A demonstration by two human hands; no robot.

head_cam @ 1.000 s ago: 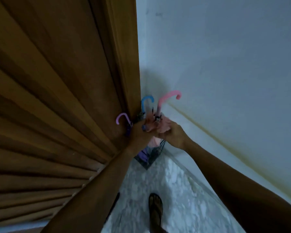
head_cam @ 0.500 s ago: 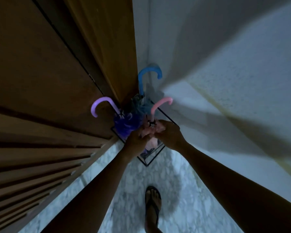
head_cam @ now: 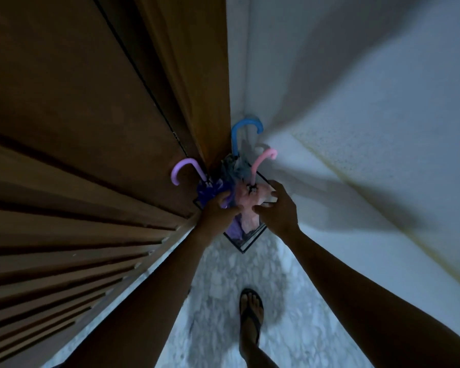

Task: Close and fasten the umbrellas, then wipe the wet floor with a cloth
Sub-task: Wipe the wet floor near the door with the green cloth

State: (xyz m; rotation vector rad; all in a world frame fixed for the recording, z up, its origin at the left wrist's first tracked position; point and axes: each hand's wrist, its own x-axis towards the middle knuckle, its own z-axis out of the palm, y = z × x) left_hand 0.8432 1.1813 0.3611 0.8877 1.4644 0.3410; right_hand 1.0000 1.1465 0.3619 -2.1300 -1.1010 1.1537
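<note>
Three closed umbrellas stand in a black wire stand (head_cam: 244, 249) in the corner. The purple umbrella (head_cam: 183, 169) is on the left, the blue umbrella (head_cam: 240, 132) at the back, the pink umbrella (head_cam: 251, 217) in front. My left hand (head_cam: 216, 212) rests with curled fingers against the purple and pink fabric; its grip is hidden. Just right of the pink umbrella my right hand (head_cam: 278, 209) has its fingers spread and holds nothing.
A slatted wooden door (head_cam: 91, 155) fills the left side and a white wall (head_cam: 356, 102) the right, so the corner is narrow. The marble floor (head_cam: 218, 277) runs toward me. My foot in a dark sandal (head_cam: 251, 310) stands on it below the stand.
Both hands were closed together on the top of the pink umbrella. My right hand has let go and spread its fingers. The camera has tilted further down.
</note>
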